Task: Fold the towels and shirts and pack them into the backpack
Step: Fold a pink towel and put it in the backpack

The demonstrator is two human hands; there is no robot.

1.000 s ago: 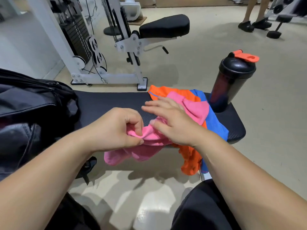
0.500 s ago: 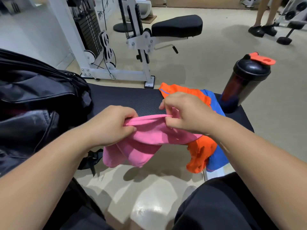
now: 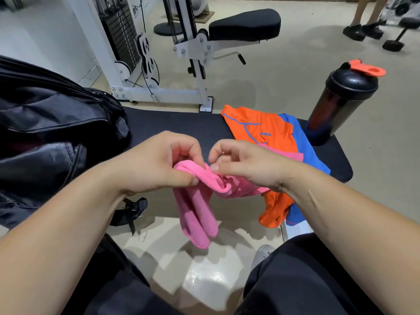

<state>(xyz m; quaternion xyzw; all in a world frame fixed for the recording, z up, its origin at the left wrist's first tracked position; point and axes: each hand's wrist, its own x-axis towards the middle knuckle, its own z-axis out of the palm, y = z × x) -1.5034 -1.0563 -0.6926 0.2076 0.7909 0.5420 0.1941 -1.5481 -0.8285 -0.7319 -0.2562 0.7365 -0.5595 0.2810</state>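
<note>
black shaker bottle (image 3: 341,105) upright on the padded bench (image 3: 181,128), white weight machine (image 3: 159,94) behind, perhaps a dumbbell (image 3: 394,43) beyond

This is a gym. Behind the black padded bench (image 3: 181,126) stands a white-framed cable machine (image 3: 159,94) with a stack of dark weight plates (image 3: 120,35), pulleys (image 3: 147,62) and a black padded seat (image 3: 245,23) bolted to its upright. More equipment with padded rollers (image 3: 406,21) sits at the far right of the bare beige floor (image 3: 284,71), where another person's legs (image 3: 363,14) stand. A black shaker bottle (image 3: 336,105) with an orange flip cap stands on the bench beside a mesh orange shirt (image 3: 256,128) and a blue shirt (image 3: 304,144).
</note>
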